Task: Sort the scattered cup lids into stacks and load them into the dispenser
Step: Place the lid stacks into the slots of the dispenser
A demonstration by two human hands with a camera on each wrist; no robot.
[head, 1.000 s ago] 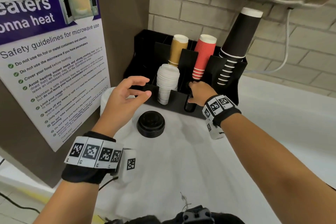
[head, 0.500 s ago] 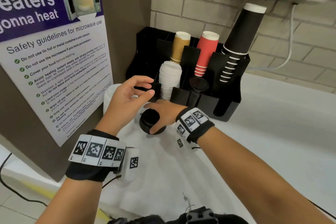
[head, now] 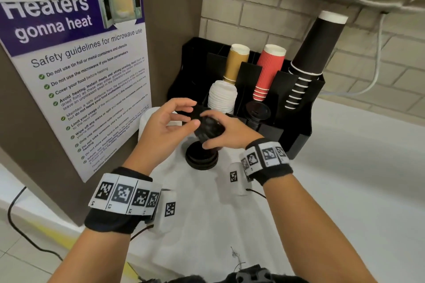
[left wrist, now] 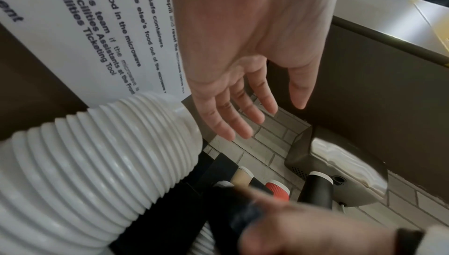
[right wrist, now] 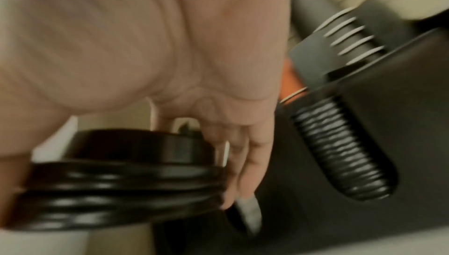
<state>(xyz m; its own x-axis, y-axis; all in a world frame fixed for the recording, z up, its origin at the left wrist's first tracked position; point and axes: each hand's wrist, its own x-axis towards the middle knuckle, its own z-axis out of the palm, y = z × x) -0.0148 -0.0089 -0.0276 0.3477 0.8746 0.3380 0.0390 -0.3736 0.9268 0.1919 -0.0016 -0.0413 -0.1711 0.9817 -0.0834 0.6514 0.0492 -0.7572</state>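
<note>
Black lids (head: 210,130) pinched in my right hand (head: 226,132); left hand (head: 164,122) spread (empty) — I'd square edges before slotting.

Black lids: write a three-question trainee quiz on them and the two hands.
1. True or false: the right hand grips a batch of black lids.
2. Multiple choice: the left hand is A) gripping white lids, B) open, holding nothing, C) resting on the poster.
3. Fill in: below the lifted batch, more black lids remain on the white ____.

Key: 1 true; 2 B; 3 counter.
</note>
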